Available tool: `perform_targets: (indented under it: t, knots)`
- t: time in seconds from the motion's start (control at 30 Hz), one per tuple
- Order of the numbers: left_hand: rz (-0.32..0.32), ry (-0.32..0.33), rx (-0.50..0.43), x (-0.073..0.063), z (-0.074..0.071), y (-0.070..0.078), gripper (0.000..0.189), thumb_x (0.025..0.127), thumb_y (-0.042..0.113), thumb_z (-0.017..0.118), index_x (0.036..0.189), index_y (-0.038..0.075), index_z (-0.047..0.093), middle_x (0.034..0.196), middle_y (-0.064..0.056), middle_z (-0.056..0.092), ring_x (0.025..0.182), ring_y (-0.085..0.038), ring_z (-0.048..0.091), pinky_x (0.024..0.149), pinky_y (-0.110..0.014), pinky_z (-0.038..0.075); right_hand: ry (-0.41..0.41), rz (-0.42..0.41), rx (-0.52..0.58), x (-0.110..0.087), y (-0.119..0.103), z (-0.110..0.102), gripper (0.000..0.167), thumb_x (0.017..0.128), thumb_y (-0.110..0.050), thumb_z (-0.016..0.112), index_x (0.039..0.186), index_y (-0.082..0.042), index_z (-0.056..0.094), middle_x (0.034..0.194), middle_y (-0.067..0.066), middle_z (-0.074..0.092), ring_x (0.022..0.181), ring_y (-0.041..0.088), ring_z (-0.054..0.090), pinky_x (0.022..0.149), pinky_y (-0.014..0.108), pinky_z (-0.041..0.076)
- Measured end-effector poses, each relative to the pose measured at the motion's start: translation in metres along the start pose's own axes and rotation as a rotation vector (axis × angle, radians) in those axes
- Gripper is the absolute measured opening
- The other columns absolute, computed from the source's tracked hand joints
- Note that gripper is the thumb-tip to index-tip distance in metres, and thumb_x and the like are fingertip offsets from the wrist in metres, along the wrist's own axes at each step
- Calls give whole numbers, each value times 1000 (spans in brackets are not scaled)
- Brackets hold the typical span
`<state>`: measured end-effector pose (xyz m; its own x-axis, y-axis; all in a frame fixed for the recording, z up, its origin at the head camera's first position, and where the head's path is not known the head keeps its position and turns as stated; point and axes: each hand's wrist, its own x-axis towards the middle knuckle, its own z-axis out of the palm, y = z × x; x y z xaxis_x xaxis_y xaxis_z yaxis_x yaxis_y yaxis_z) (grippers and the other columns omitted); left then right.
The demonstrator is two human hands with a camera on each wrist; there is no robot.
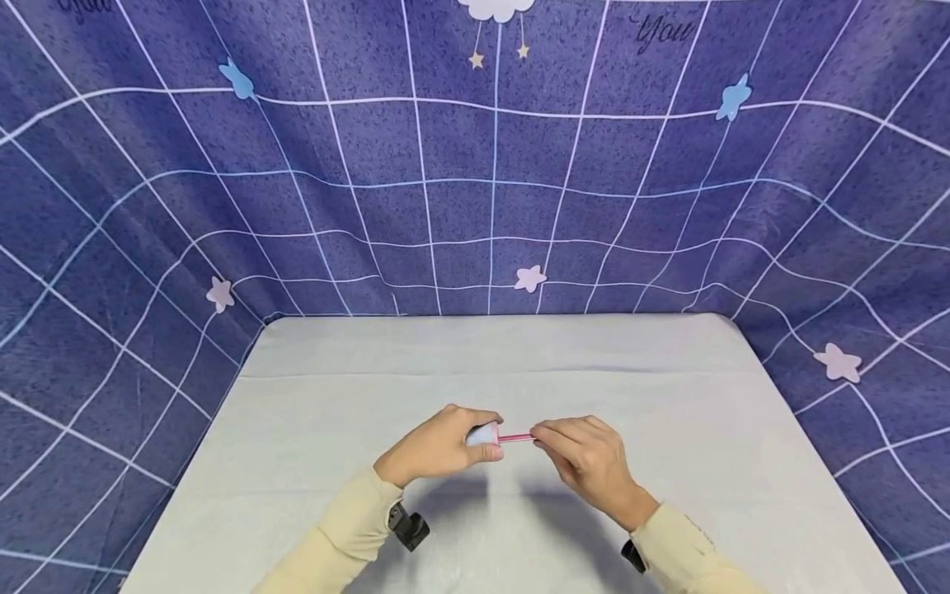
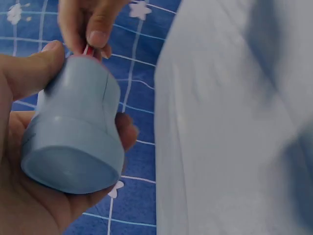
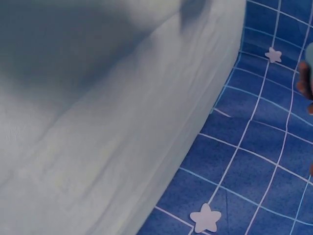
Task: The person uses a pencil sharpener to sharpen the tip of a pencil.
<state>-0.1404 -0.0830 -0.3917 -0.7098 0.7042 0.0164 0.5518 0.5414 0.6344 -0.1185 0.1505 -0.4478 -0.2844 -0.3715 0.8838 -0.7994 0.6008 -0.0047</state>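
Right, gripped a pale blue container [image 1: 482,435] in the left hand [image 1: 438,445], just below centre of the head frame, with thumb and fingers curled round the sides. Pinched a thin pink stick [image 1: 515,438] between fingertips of the right hand [image 1: 586,458], just right of there. Ran nearly level across the frame with that stick, from the container's pink rim [image 1: 499,434] to the right fingertips, long axis roughly in line with the container's. So, lay to the right of the left grip and to the left of the right one. Had the left hand nearer the container, the right nearer the stick. Couldn't tell how deep the stick sat, or whether past the rim at all. In the left wrist view, faced the flat base [image 2: 71,169] toward lower left, with the rim up top beside the right fingertips. Held everything above the white tabletop [image 1: 482,355], before a blue gridded cloth [image 1: 453,210].
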Motion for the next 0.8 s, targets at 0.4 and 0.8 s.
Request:
perform_targets:
  t: [0.4,0.8]
  knots:
    - [174,235,379,-8,22,-1,49,80,32,74,115,-1,64,103,-8,70,89,-17,66,80,-31,54,-409,545,449,12,-6,-9,7,83,-8,70,86,-7,76,72,-1,72,50,-6,44,44,11,36]
    - [469,377,787,-16,44,-15,58,75,41,75,113,-1,62,97,-4,65,82,-14,61,80,-27,52,-793,1148,860,16,1,-8,17,84,-4,65,92,10,70,65,7,68,46,5,43,41,19,36]
